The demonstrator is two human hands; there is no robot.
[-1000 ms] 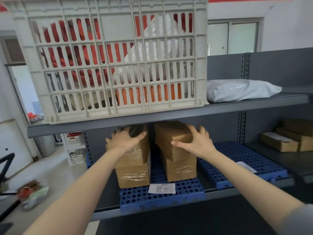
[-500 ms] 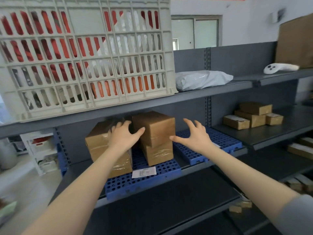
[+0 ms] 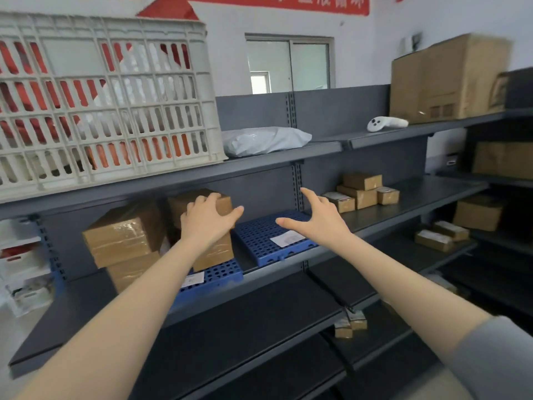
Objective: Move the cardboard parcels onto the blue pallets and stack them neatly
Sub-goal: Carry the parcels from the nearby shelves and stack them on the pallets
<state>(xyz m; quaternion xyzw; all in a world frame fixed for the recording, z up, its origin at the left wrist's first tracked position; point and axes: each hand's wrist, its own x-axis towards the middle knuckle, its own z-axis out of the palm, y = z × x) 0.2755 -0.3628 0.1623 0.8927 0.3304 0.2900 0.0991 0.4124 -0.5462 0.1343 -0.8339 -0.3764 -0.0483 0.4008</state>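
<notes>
Left of centre in the frame, on the middle shelf (image 3: 409,194), two stacks of cardboard parcels stand on a blue pallet (image 3: 222,274). The left stack (image 3: 124,241) has its upper box turned askew on the lower one. The right stack (image 3: 210,226) is partly hidden behind the left hand (image 3: 206,219), which lies against the upper box with fingers (image 3: 202,202) curled over its top edge and thumb spread out to the right; whether it actually grips the box I cannot tell. The right hand (image 3: 315,219) hangs in the air over a second blue pallet (image 3: 259,238), palm facing left, fingers spread wide, holding nothing. A white paper slip (image 3: 287,237) lies on that pallet, and another slip (image 3: 191,280) sits at the front of the first pallet. Farther right on the same shelf is a cluster of small parcels (image 3: 362,192), well apart from both pallets. Upper left, a white slatted crate (image 3: 106,102) stands on the top shelf, with a grey plastic bag (image 3: 262,140) just beside it. More small boxes (image 3: 441,235) lie on the lower shelves at right.
</notes>
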